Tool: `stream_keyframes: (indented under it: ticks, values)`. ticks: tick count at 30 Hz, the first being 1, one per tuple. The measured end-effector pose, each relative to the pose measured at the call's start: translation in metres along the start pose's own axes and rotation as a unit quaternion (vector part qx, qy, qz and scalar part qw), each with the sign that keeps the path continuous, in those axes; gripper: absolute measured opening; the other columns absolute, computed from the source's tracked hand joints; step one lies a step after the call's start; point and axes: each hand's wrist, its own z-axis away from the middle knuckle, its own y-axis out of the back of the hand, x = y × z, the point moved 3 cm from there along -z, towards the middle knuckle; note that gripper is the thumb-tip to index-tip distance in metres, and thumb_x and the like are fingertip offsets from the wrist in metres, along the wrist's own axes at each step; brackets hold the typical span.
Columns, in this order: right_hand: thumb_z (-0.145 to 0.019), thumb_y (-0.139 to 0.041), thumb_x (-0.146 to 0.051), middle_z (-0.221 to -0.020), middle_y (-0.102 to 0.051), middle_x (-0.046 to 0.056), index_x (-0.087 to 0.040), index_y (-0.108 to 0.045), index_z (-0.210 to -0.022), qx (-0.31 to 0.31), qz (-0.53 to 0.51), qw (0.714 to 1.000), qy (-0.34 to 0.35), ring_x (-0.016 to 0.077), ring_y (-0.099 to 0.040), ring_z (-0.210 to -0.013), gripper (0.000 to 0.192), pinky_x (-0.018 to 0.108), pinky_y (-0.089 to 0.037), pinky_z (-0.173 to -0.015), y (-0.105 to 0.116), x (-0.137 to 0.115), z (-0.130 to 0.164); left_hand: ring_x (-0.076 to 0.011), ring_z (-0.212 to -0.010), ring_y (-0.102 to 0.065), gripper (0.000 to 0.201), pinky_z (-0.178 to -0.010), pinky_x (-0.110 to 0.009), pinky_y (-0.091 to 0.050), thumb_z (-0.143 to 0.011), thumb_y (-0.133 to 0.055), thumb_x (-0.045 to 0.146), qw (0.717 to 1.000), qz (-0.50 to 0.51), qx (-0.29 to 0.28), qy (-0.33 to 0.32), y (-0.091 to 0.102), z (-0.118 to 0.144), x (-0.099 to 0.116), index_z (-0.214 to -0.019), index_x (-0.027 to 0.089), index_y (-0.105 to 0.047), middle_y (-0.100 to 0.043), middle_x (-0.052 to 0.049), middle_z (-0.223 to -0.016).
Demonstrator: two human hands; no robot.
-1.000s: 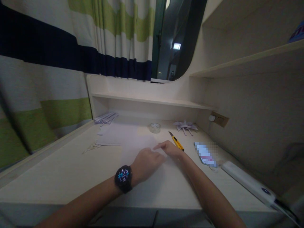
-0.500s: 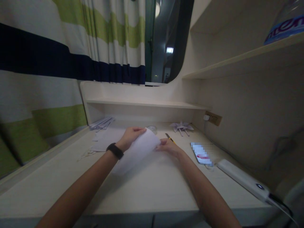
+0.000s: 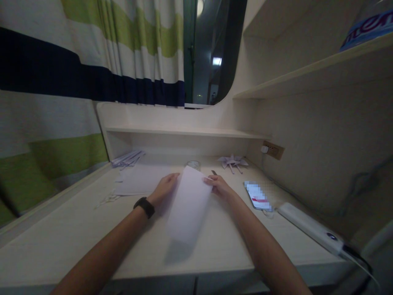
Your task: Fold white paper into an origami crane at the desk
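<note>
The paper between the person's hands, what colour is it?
The paper looks white, with no pattern visible; the head view shows it best.

A sheet of paper (image 3: pixel 190 205) between two hands (image 3: pixel 166 188) over the bench (image 3: pixel 76 241)
Left of it lies a paper stack (image 3: pixel 139 180), strips (image 3: pixel 128 159) behind. Behind the sheet sits a tape roll (image 3: pixel 194 164), a folded-paper piece (image 3: pixel 232 161) to its right. A phone (image 3: pixel 258 196) lies right of the hands, nearer than that piece; a bottle (image 3: pixel 368 32) stands on the right-hand shelf (image 3: pixel 310 76).
</note>
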Motion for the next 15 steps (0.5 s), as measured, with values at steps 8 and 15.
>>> stream_keyframes:
  ticks: [8,15]
  values:
    - [-0.054,-0.079,-0.046,-0.058,-0.057,-0.001,-0.015,-0.055,-0.064,0.137,0.043,0.99,0.01,0.0091,-0.05,-0.048,0.04,0.021,-0.037,-0.046,0.009,0.014,-0.012,-0.0121,-0.051,-0.044,0.044,-0.044,-0.021,-0.031,-0.073,-0.058,0.055,0.996,-0.01,-0.047,0.071,-0.003,0.016,-0.002,-0.058,0.013,-0.057,-0.055,-0.001,-0.056]
    - [-0.055,-0.079,-0.04,-0.062,-0.059,0.0,-0.016,-0.057,-0.076,0.226,0.079,0.971,0.03,0.0123,-0.053,-0.051,0.039,0.023,-0.039,-0.046,0.008,0.018,-0.012,-0.0139,-0.05,-0.05,0.043,-0.043,-0.023,-0.034,-0.071,-0.064,0.052,0.979,0.072,-0.103,0.158,-0.023,0.03,-0.016,-0.066,0.009,-0.063,-0.06,-0.006,-0.061]
